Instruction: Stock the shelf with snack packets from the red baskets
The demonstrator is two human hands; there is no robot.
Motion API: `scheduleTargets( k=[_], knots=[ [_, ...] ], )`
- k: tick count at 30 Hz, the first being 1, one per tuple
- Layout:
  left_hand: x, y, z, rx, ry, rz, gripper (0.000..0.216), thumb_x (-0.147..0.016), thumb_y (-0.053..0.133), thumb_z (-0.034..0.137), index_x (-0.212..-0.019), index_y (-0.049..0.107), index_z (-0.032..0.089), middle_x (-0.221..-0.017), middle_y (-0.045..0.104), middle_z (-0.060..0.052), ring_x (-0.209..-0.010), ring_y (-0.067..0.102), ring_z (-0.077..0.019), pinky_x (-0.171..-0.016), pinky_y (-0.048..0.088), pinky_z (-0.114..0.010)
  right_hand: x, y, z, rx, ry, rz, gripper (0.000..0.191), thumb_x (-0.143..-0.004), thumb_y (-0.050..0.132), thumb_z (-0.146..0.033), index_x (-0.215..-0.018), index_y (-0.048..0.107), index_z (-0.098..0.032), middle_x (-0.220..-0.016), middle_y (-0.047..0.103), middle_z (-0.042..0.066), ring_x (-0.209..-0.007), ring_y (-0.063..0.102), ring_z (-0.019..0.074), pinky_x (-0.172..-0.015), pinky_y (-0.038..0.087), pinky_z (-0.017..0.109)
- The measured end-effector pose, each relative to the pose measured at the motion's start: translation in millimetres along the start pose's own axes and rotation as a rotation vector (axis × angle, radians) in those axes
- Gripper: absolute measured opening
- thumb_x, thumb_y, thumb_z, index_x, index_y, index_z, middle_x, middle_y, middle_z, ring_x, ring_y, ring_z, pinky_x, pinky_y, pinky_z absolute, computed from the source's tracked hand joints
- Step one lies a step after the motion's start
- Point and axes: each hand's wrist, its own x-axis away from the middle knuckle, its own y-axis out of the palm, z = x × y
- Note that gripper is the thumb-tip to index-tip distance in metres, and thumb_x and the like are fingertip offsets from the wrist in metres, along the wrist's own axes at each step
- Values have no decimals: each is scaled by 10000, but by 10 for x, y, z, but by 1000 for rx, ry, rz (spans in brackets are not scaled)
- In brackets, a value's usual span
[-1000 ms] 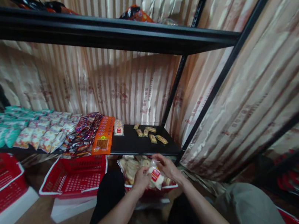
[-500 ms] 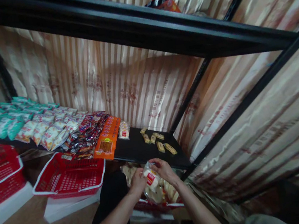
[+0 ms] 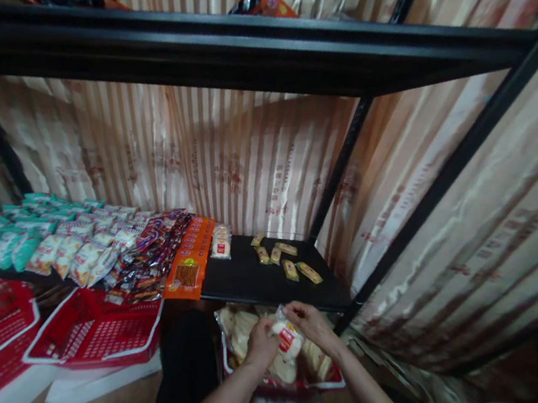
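Note:
A clear plastic snack packet with white contents and a red label (image 3: 288,340) is held up between my two hands. My left hand (image 3: 261,345) is closed on its left side. My right hand (image 3: 311,323) pinches its upper right edge, with the fingers bent toward the label. Below them stands a red basket with a white rim (image 3: 327,385), filled with pale packets (image 3: 240,330). A similar white packet with a red label (image 3: 220,242) lies on the black shelf (image 3: 230,278), beside an orange packet (image 3: 189,260).
Several small yellow-wrapped snacks (image 3: 289,269) lie on the shelf's right part. Leftward are dark snack packets (image 3: 149,260), white bags (image 3: 89,248) and green bags (image 3: 0,245). Red baskets (image 3: 100,327) stand on the left. A black upper shelf (image 3: 177,60) and slanted post (image 3: 444,155) frame the space.
The view has shifted slightly, so the lower shelf and baskets sit lower in the picture. Both hands still hold the packet, now turned a little, over the filled basket.

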Motion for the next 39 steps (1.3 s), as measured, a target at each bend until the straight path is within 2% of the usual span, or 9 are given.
scheduleTargets(
  k=[7, 12, 15, 22, 25, 28, 32, 35, 39],
  knots=[
    [-234, -94, 88, 148, 3, 37, 89, -690, 570, 113, -752, 535, 166, -681, 576, 34, -615, 557, -93, -567, 428, -181, -234, 39, -210, -78, 35, -29, 342, -612, 633, -510, -652, 596, -173, -588, 559, -25, -555, 484, 112, -535, 372, 229],
    [-429, -227, 230, 213, 13, 77, 75, -726, 572, 185, -776, 521, 161, -672, 573, 24, -561, 549, -86, -463, 391, -161, -397, 84, -321, -259, 117, 90, 396, -530, 716, -443, -809, 584, -195, -638, 601, -24, -569, 544, 136, -552, 419, 251],
    [-576, -313, 238, 247, 12, 123, 92, -722, 588, 208, -763, 518, 164, -644, 558, 30, -543, 544, -89, -440, 382, -162, -503, 198, -298, -334, 173, 112, 388, -538, 729, -428, -812, 574, -201, -655, 631, -5, -580, 570, 156, -545, 428, 261],
    [-974, -554, 148, 278, -11, 191, 40, -786, 498, 188, -805, 518, 160, -698, 580, 10, -560, 555, -92, -443, 393, -163, -824, 572, -244, -465, 183, 10, 404, -515, 767, -429, -784, 580, -192, -704, 672, 16, -653, 620, 189, -635, 467, 300],
    [-1152, -675, 140, 276, -5, 205, 92, -797, 480, 192, -872, 522, 157, -776, 609, -22, -650, 590, -118, -509, 436, -183, -1014, 714, -247, -450, 168, 15, 421, -519, 758, -445, -809, 582, -196, -730, 679, 21, -661, 627, 195, -641, 476, 312],
    [-1305, -776, 164, 164, 30, 275, 209, -766, 509, 165, -973, 537, 161, -927, 633, -56, -854, 613, -154, -701, 480, -220, -1221, 837, -238, -412, 152, 33, 419, -533, 734, -474, -814, 582, -203, -726, 680, 22, -663, 630, 203, -628, 485, 317],
    [-1470, -834, 209, -140, 137, 454, 434, -752, 489, 123, -1185, 470, 94, -1185, 540, -150, -1124, 512, -198, -955, 388, -276, -1508, 974, -228, -368, 137, 63, 376, -574, 695, -448, -838, 594, -200, -754, 684, 34, -686, 633, 208, -632, 493, 317],
    [-1612, -815, 222, -260, 224, 561, 474, -777, 429, 105, -1250, 420, 62, -1255, 479, -178, -1207, 435, -222, -1020, 334, -316, -1736, 1054, -232, -345, 120, 68, 364, -599, 664, -410, -890, 599, -201, -807, 691, 37, -740, 636, 211, -659, 501, 319],
    [-1823, -759, 245, -340, 266, 663, 480, -760, 420, 80, -1239, 454, 86, -1328, 414, -178, -1243, 384, -255, -1035, 324, -382, -2034, 1134, -208, -307, 83, 71, 359, -606, 651, -383, -907, 603, -194, -864, 696, 42, -801, 636, 213, -726, 504, 334]
  ],
)
